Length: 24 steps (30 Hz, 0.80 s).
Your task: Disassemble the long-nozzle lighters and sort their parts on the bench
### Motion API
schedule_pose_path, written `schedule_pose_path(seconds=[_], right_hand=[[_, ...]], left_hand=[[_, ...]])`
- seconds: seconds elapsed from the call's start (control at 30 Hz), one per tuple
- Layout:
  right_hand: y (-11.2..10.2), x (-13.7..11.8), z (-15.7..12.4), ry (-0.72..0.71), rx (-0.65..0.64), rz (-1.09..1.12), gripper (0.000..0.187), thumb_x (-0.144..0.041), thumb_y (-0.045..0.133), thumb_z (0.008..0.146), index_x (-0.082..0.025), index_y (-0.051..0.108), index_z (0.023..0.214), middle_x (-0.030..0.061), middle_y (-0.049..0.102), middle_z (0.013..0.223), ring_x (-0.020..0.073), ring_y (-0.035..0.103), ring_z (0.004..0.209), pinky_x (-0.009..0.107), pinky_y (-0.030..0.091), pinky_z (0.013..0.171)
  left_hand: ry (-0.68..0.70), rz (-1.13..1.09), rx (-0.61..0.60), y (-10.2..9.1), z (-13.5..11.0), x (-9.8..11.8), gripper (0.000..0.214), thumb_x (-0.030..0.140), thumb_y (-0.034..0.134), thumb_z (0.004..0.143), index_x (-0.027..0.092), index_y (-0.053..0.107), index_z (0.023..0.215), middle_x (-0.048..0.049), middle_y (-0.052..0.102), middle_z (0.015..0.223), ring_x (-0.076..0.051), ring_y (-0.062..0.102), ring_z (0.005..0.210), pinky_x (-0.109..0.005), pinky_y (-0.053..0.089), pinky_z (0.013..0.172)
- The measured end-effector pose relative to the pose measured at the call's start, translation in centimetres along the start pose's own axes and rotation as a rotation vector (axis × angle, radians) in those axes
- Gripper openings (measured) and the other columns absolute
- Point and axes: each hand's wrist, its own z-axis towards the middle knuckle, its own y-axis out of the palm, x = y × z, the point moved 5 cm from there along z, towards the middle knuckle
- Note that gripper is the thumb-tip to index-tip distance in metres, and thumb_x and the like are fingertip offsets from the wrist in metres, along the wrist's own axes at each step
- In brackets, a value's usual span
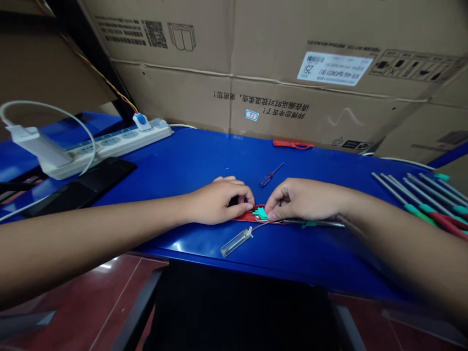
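A red half shell of a long-nosed lighter (241,217) lies on the blue table between my hands. My left hand (224,200) rests at its left end, thumb and forefinger closed on the shell's edge. With thumb and fingertips, my right hand (298,199) pinches a green plastic piece, seemingly the trigger (261,212), at the shell's open inside. To the right, partly under my right hand, runs a thin metal tube (329,224). A clear fuel tank (236,242) lies in front of the shell, with a thin hose leading towards it.
A purple-handled screwdriver (265,181) and a red lighter shell half (292,144) lie farther back. Several metal lighter tubes with green and red parts (435,207) lie at right. At left are a power strip (120,141) and a black phone-like slab (87,183). Cardboard (270,63) walls the back.
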Motion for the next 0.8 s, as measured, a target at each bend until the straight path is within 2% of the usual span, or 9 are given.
schedule_pose_path(seconds=[0.23, 0.4, 0.53, 0.7, 0.8], right_hand=[[0.2, -0.7, -0.1, -0.012, 0.032, -0.046, 0.014, -0.034, 0.069, 0.077, -0.021, 0.076, 0.077, -0.0033, 0.06, 0.056, 0.0074, 0.042, 0.045, 0.021, 0.029, 0.041], [0.1, -0.1, -0.4, -0.04, 0.098, -0.072, 0.022, -0.045, 0.071, 0.078, -0.024, 0.078, 0.078, -0.0026, 0.063, 0.061, 0.0098, 0.049, 0.053, 0.023, 0.035, 0.048], [0.2, 0.1, -1.3, -0.166, 0.214, -0.148, 0.027, -0.049, 0.07, 0.08, -0.023, 0.077, 0.078, 0.0003, 0.068, 0.075, 0.0121, 0.056, 0.063, 0.025, 0.042, 0.056], [1.2, 1.0, -4.1, -0.369, 0.424, -0.287, 0.018, -0.034, 0.062, 0.091, -0.023, 0.076, 0.093, 0.0032, 0.065, 0.084, 0.0139, 0.061, 0.074, 0.027, 0.045, 0.067], [2.0, 1.6, -5.2, -0.455, 0.452, -0.342, 0.019, -0.027, 0.056, 0.094, -0.023, 0.073, 0.101, 0.0053, 0.064, 0.091, 0.0152, 0.061, 0.08, 0.029, 0.046, 0.072]], left_hand=[[0.023, 0.024, 0.009, 0.4, -0.2, 0.3, 0.02, 0.03, 0.05, 0.097, 0.022, 0.066, 0.106, -0.0032, 0.069, 0.102, -0.02, 0.056, 0.096, -0.035, 0.035, 0.09], [0.15, 0.018, 0.017, 0.3, -0.3, 0.9, 0.03, 0.023, 0.045, 0.099, 0.026, 0.066, 0.12, -0.0039, 0.064, 0.098, -0.018, 0.054, 0.092, -0.034, 0.037, 0.09], [0.192, 0.026, 0.015, 0.3, -0.4, 0.9, 0.038, 0.017, 0.047, 0.095, 0.032, 0.07, 0.121, -0.0032, 0.06, 0.092, -0.017, 0.052, 0.088, -0.032, 0.039, 0.088], [0.195, -0.002, 0.044, 0.2, -0.4, 0.7, 0.04, 0.014, 0.049, 0.093, 0.033, 0.071, 0.121, -0.0022, 0.06, 0.089, -0.016, 0.052, 0.086, -0.031, 0.04, 0.088], [0.2, -0.007, 0.05, 0.2, -0.4, 0.7, 0.039, 0.014, 0.051, 0.093, 0.033, 0.072, 0.12, -0.0023, 0.06, 0.089, -0.016, 0.053, 0.087, -0.031, 0.041, 0.088]])
